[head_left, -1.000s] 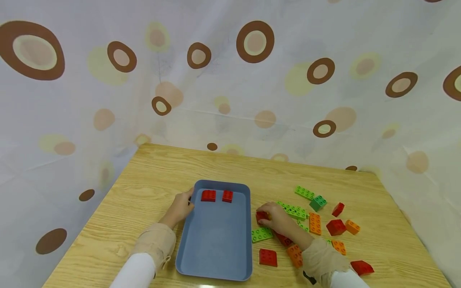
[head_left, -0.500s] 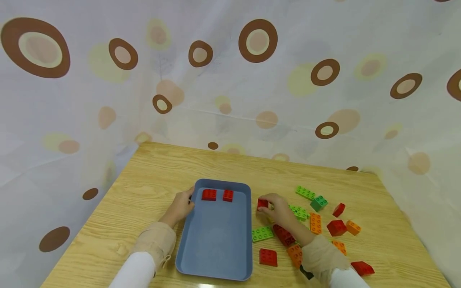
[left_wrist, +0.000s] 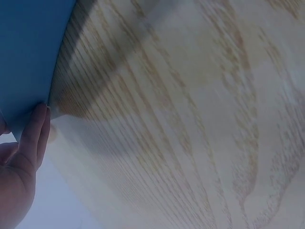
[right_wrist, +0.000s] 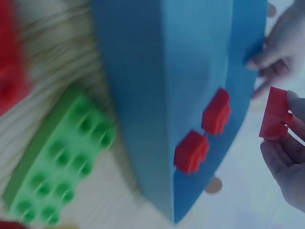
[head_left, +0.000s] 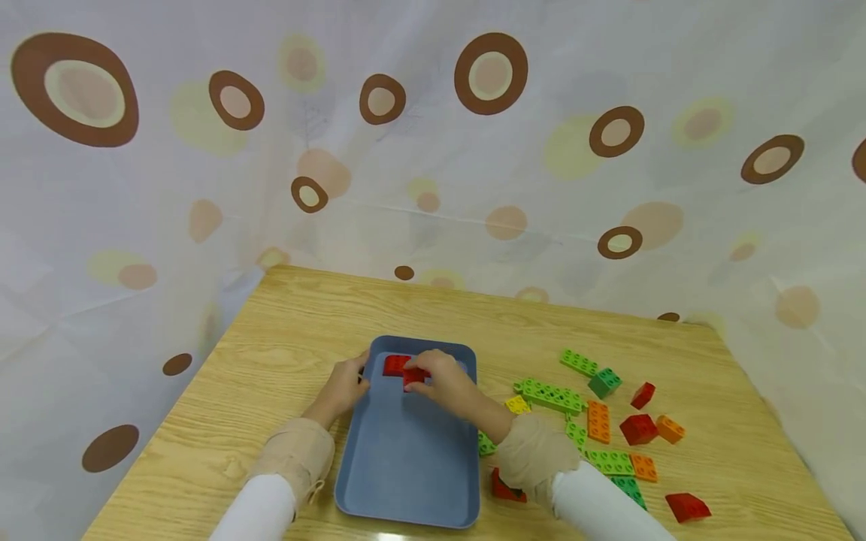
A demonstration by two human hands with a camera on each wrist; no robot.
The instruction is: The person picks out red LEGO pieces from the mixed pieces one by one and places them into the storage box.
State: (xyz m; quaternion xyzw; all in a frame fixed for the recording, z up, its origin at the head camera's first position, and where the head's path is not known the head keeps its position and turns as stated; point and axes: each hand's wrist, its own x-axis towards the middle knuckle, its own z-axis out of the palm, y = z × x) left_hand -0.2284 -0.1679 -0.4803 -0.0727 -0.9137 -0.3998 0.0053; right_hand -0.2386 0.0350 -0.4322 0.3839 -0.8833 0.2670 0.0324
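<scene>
My left hand [head_left: 343, 391] grips the left rim of the blue-grey tray [head_left: 409, 466], its thumb over the edge. In the left wrist view its fingers [left_wrist: 34, 131] lie against the tray's outer side. Above the far part of the tray, my right hand [head_left: 449, 387] pinches a red toy brick [right_wrist: 275, 113] between thumb and fingers; this brick is held clear of the tray floor in the right wrist view. Two more red bricks lie inside: one brick [right_wrist: 217, 112] and another brick [right_wrist: 190, 151]. The head view partly hides them behind my right hand.
Right of the tray lie several loose bricks, among them a long light green brick [head_left: 551, 396], an orange brick [head_left: 598, 421], a dark green brick [head_left: 604, 382] and a red brick [head_left: 639, 429]. My right forearm hides some. A patterned curtain [head_left: 433, 150] hangs behind the wooden table [head_left: 318, 315].
My right hand has lifted a red brick from the pile and carried it left over the tray. My left hand stays at the tray's left rim.
</scene>
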